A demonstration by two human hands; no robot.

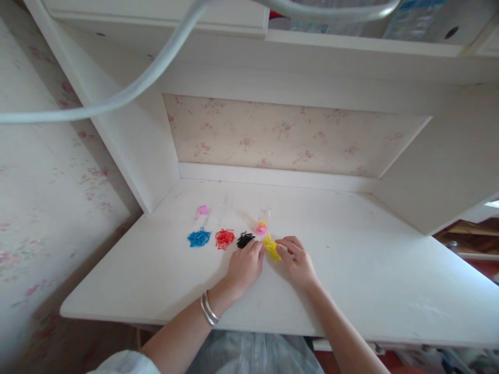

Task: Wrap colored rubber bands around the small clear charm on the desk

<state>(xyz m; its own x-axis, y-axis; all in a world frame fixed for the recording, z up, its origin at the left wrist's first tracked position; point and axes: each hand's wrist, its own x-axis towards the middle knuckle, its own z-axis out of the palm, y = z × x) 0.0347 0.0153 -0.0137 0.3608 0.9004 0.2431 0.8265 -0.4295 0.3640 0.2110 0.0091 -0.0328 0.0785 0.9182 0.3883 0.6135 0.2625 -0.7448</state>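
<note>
A small heap of yellow rubber bands (272, 248) lies on the white desk between my two hands. My left hand (246, 264) has its fingers bent and pressed together at the heap's left edge. From the right, my right hand (295, 259) pinches at the same heap with curled fingers; its fingertips are partly hidden. A pile of black rubber bands (245, 239) is half covered by my left fingers. Further left are a red pile (225, 238) and a blue pile (199, 237) of the same thin bands.
Behind the yellow heap lies a small clear bag (262, 225) with pink and yellow bits inside. A small pink object (202, 210) rests behind the blue pile. White side panels and an overhead shelf enclose the desk (374, 270). A pale curved tube (156, 67) crosses above.
</note>
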